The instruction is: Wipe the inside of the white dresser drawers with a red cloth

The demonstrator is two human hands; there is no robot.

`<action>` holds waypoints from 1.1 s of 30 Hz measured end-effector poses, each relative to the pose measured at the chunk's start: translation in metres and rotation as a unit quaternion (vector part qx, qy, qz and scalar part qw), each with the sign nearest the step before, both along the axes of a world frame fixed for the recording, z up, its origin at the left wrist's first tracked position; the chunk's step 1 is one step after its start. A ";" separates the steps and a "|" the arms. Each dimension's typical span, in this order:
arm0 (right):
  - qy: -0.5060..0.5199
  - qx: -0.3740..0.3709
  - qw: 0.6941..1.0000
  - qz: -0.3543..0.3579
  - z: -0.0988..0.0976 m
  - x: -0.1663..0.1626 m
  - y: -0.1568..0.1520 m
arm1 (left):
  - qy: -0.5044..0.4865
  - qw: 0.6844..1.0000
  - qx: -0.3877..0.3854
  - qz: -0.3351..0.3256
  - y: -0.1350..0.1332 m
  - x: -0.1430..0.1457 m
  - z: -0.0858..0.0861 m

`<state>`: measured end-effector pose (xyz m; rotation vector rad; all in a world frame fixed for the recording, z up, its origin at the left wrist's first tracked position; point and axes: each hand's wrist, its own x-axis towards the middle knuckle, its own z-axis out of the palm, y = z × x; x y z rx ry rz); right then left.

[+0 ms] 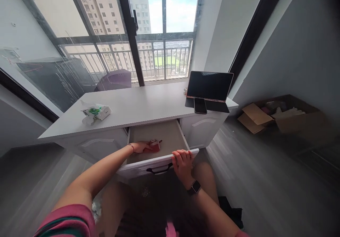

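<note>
Left hand point(140, 147) flat on red cloth point(155, 145) in open drawer point(170, 135), right hand point(182, 161) gripping drawer front, no readable writing

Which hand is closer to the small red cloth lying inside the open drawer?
Left. The left hand rests on the small red cloth; the right hand grips the open drawer's front edge, apart from it.
</note>
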<state>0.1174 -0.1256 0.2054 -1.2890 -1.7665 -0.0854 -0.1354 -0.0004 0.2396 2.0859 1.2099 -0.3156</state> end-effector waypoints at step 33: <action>0.073 -0.107 0.988 0.088 0.023 0.078 0.018 | -0.412 0.615 0.349 0.575 -0.244 -0.053 0.079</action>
